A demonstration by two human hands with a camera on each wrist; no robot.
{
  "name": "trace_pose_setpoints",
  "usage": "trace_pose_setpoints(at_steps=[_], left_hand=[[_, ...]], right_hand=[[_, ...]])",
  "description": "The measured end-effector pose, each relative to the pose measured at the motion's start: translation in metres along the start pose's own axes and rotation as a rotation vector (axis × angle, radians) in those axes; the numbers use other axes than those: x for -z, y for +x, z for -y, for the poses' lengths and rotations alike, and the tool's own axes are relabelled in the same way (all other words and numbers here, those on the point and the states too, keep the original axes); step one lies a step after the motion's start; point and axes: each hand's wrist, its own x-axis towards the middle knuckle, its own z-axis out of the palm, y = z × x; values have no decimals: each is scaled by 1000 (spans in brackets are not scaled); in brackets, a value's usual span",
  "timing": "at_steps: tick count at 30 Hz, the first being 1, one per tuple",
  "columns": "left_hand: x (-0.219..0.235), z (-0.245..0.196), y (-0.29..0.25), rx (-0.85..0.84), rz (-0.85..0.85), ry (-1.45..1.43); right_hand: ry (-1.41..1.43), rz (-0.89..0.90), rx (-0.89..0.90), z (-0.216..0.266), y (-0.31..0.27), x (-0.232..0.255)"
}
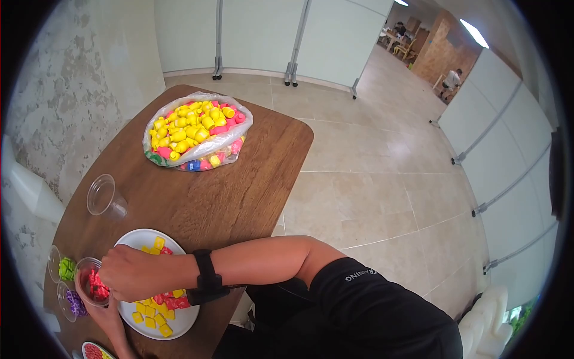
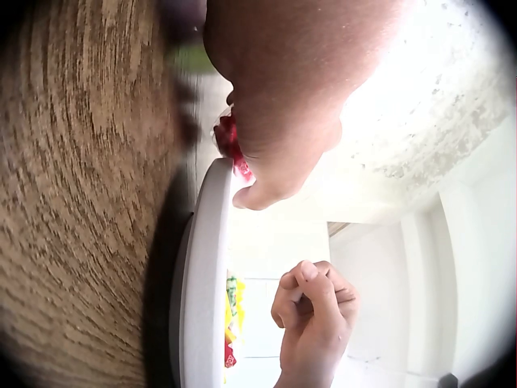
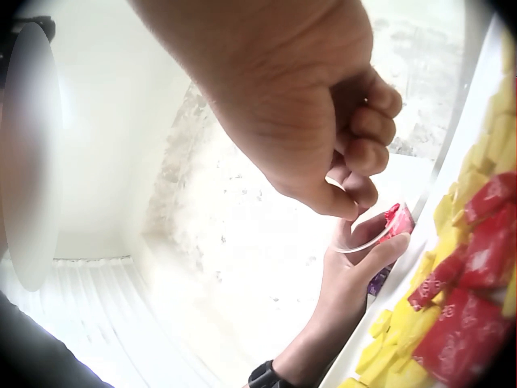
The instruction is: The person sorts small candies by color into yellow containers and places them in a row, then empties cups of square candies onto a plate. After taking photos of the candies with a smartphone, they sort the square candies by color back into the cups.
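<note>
My left hand [image 1: 109,320] grips a clear plastic cup [image 1: 85,263] holding red wrapped candies [image 1: 97,287], at the left edge of a white plate [image 1: 188,322]. Over the cup and plate is my right hand [image 1: 134,272], fingers curled and thumb tip against them; in the left wrist view nothing shows between them. Yellow wrapped candies [image 1: 156,317] and red ones [image 3: 456,331] lie mixed on the plate. Part of the plate is hidden under my right hand and wrist in the head view.
Beside the held cup stand a cup of green candies [image 1: 66,269] and one of purple candies [image 1: 76,303]. Another clear cup [image 1: 101,194] is farther back. A plastic bag [image 1: 230,140] of yellow and pink pieces sits at the wooden table's [image 1: 239,203] far end. A dish [image 1: 95,352] shows at the bottom edge.
</note>
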Motion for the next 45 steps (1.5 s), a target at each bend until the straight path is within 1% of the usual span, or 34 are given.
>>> trace_pose_setpoints(at_steps=[2,6,8,9,11,12,14,18,21,24,26,27,28,29,30,31,32,33,35,36,38,39,41,45], left_hand=[[-1,-5,0,-2,3,1],[0,-3,0,4,9,-7],[0,-4,0,10,14,-11],[0,-4,0,13,16,-16],[1,-1,-1,13,13,-8],[1,0,0,7,9,-2],[3,1,0,15,7,2],[1,-1,-2,26,-6,-20],[3,5,-4,14,8,-18],[3,8,-2,0,-6,-7],[-2,8,3,75,-18,-71],[-6,6,5,38,-6,-128],[-11,-15,9,93,-8,-118],[-13,-24,10,90,8,-109],[-13,-30,12,37,27,-82],[-15,-33,11,31,-11,-55],[-12,-35,11,-15,-9,6],[-11,-31,10,-40,-32,31],[-11,-33,10,-2,-15,119],[-7,-37,9,29,-43,126],[-8,-42,9,-21,-24,118],[-9,-42,8,-5,-41,118],[-10,-42,8,-23,-45,136],[-11,-39,8,-43,-73,143]], right_hand=[[42,61,-29,-1,3,1],[55,121,-56,1,1,7],[104,167,-82,0,-1,7],[109,170,-82,-4,-2,4],[132,79,-60,-11,-2,0],[137,81,-60,-14,-2,1],[168,183,-130,-18,-2,6],[191,157,-151,-17,-6,4],[221,152,-129,-15,-8,4],[269,228,-161,-13,-9,5],[271,208,-170,-14,-9,6],[346,191,-194,-18,-12,6],[352,224,-241,-21,-12,13],[340,306,-222,-28,-15,16],[225,399,-217,-35,-18,16],[226,328,-164,-39,-23,15],[205,418,-248,-25,-12,36],[179,492,-303,-22,-7,43],[105,586,-289,-19,0,52],[116,620,-264,-10,5,57],[116,781,-484,-2,9,66],[114,801,-471,-1,8,67],[101,906,-531,1,9,69],[89,949,-477,8,12,73]])
